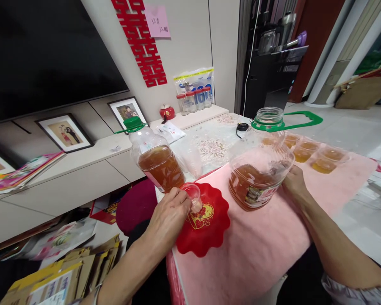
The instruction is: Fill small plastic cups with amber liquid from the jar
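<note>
My left hand [174, 207] pinches a small clear plastic cup [193, 192] over a red scalloped plate [214, 237] with a gold print. My right hand [294, 184] is at the right side of a large clear plastic jug [257, 182], its fingers partly hidden and apparently gripping it. The jug is uncapped, has a green handle ring at its neck and holds brown liquid in its lower part. Beyond my left hand is a second jug [161, 165] with a green cap, also holding brown liquid.
Several clear cups of amber liquid [324, 163] stand on the pink cloth [257, 254] at right. A stack of clear cups [192, 161] lies between the jugs. Lidded jars [195, 101] and picture frames [65, 133] line the cabinet. Flattened cardboard [79, 271] is at lower left.
</note>
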The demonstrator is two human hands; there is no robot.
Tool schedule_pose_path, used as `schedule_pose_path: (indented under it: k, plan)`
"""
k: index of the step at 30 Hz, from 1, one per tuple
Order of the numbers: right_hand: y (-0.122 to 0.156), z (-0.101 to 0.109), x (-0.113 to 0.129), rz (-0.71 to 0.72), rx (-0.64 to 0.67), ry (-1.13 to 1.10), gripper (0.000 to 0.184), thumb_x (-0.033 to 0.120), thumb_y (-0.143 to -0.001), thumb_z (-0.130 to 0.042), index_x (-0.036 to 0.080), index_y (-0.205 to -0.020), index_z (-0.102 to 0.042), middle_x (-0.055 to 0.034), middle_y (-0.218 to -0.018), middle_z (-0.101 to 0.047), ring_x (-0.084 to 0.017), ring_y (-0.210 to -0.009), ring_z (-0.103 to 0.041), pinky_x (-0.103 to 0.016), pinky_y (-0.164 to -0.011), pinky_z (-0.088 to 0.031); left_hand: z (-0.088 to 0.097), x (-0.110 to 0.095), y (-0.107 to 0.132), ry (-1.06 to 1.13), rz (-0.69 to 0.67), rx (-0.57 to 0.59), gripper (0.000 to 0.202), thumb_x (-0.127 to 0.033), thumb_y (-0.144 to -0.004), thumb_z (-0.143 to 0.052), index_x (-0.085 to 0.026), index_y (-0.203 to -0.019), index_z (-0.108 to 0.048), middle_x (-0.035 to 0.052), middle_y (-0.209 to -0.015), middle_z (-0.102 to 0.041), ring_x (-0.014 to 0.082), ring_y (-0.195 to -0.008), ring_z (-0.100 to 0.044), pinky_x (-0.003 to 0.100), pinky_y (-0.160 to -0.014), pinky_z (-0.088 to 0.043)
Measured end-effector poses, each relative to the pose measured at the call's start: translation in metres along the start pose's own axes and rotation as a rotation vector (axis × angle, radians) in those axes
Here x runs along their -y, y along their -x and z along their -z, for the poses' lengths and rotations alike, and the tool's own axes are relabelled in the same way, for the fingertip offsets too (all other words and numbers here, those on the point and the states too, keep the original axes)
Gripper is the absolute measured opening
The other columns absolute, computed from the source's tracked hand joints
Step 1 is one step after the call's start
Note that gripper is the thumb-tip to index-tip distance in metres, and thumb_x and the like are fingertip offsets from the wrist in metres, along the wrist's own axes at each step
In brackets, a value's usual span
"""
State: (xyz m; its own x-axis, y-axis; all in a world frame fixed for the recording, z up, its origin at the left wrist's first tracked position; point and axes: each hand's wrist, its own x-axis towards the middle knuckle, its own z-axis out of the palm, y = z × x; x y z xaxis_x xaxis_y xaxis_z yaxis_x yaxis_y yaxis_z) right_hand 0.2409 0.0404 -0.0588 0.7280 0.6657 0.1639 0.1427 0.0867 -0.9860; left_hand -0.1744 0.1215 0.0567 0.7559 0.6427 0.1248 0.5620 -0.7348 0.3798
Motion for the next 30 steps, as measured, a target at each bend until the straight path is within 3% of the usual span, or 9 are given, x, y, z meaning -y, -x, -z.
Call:
schedule_pose_path:
  k: [4, 7, 12, 16, 20, 23, 25, 28, 30]
  plan:
    - [0.000, -0.001, 0.001, -0.007, -0.008, -0.001, 0.023, 0.038, -0.102, -0.071, 0.015, -0.101, -0.067, 0.0012, -0.090, -0.067, -0.010, -0.070, -0.062, -0.024, -0.062, -0.056, -0.015, 0.013, 0.000, 0.074, 0.025, 0.021, 0.036, -0.030, -0.102, -0.043, -0.021, -0.075, -0.064, 0.0038, -0.084, -0.064, 0.0148, -0.081, -0.057, 0.028, -0.074, -0.050]
    - [-0.001, -0.001, 0.002, -0.006, -0.015, -0.008, 0.023, 0.037, -0.102, -0.071, 0.015, -0.101, -0.067, 0.0012, -0.090, -0.067, -0.010, -0.070, -0.062, -0.024, -0.062, -0.056, -0.018, 0.009, -0.002, 0.086, 0.041, 0.048, 0.037, -0.027, -0.103, -0.043, -0.020, -0.077, -0.068, 0.0042, -0.087, -0.067, 0.0140, -0.083, -0.060, 0.027, -0.075, -0.052]
    - [0.000, -0.001, 0.004, 0.001, -0.018, -0.042, 0.023, 0.038, -0.101, -0.071, 0.015, -0.100, -0.067, 0.0006, -0.092, -0.068, -0.010, -0.072, -0.064, -0.025, -0.064, -0.057, -0.001, -0.009, 0.001, 0.009, 0.040, 0.059, 0.032, -0.033, -0.103, -0.050, -0.021, -0.088, -0.075, 0.0060, -0.103, -0.073, 0.0172, -0.093, -0.059, 0.033, -0.086, -0.053]
    - [0.001, -0.001, 0.005, 0.009, 0.015, -0.092, 0.024, 0.040, -0.102, -0.070, 0.016, -0.103, -0.068, -0.0009, -0.096, -0.069, -0.012, -0.077, -0.066, -0.027, -0.068, -0.059, 0.014, -0.025, 0.007, -0.088, 0.042, 0.007, 0.023, -0.031, -0.099, -0.059, -0.021, -0.111, -0.077, 0.0085, -0.120, -0.074, 0.0227, -0.108, -0.061, 0.040, -0.097, -0.058]
    - [0.001, -0.001, 0.008, -0.008, 0.088, -0.171, 0.027, 0.042, -0.103, -0.069, 0.016, -0.110, -0.068, -0.0023, -0.101, -0.070, -0.013, -0.080, -0.067, -0.029, -0.071, -0.060, 0.010, -0.052, 0.009, -0.080, 0.086, -0.094, 0.040, -0.022, -0.091, -0.068, -0.017, -0.131, -0.071, 0.0097, -0.133, -0.071, 0.0289, -0.121, -0.063, 0.053, -0.109, -0.058]
    - [0.003, -0.002, 0.014, -0.031, 0.173, -0.254, 0.029, 0.044, -0.103, -0.068, 0.016, -0.112, -0.068, -0.0035, -0.104, -0.071, -0.014, -0.084, -0.068, -0.032, -0.074, -0.061, -0.007, -0.082, 0.005, 0.112, 0.160, -0.098, 0.063, -0.027, -0.089, -0.072, -0.015, -0.149, -0.057, 0.0121, -0.154, -0.058, 0.0337, -0.144, -0.052, 0.063, -0.125, -0.045]
    - [0.007, -0.004, 0.020, -0.043, 0.241, -0.317, 0.031, 0.045, -0.102, -0.068, 0.017, -0.113, -0.069, -0.0048, -0.108, -0.071, -0.016, -0.090, -0.069, -0.035, -0.080, -0.062, -0.022, -0.103, -0.002, 0.286, 0.228, -0.035, 0.082, -0.034, -0.087, -0.076, -0.014, -0.159, -0.043, 0.0134, -0.170, -0.039, 0.0347, -0.160, -0.034, 0.063, -0.133, -0.033]
    - [0.014, -0.008, 0.029, -0.053, 0.340, -0.413, 0.035, 0.049, -0.101, -0.068, 0.017, -0.116, -0.069, -0.0073, -0.118, -0.072, -0.021, -0.103, -0.070, -0.043, -0.092, -0.060, -0.045, -0.130, -0.018, 0.537, 0.318, -0.004, 0.114, -0.031, -0.076, -0.086, -0.017, -0.168, -0.020, 0.0108, -0.180, -0.009, 0.0303, -0.169, -0.010, 0.053, -0.140, -0.020]
    - [0.019, -0.010, 0.033, -0.056, 0.392, -0.466, 0.039, 0.051, -0.101, -0.068, 0.017, -0.119, -0.069, -0.0086, -0.124, -0.071, -0.023, -0.110, -0.070, -0.047, -0.098, -0.058, -0.059, -0.143, -0.032, 0.679, 0.369, -0.019, 0.126, -0.023, -0.069, -0.089, -0.017, -0.169, -0.012, 0.0126, -0.180, -0.004, 0.0287, -0.170, -0.008, 0.046, -0.141, -0.020]
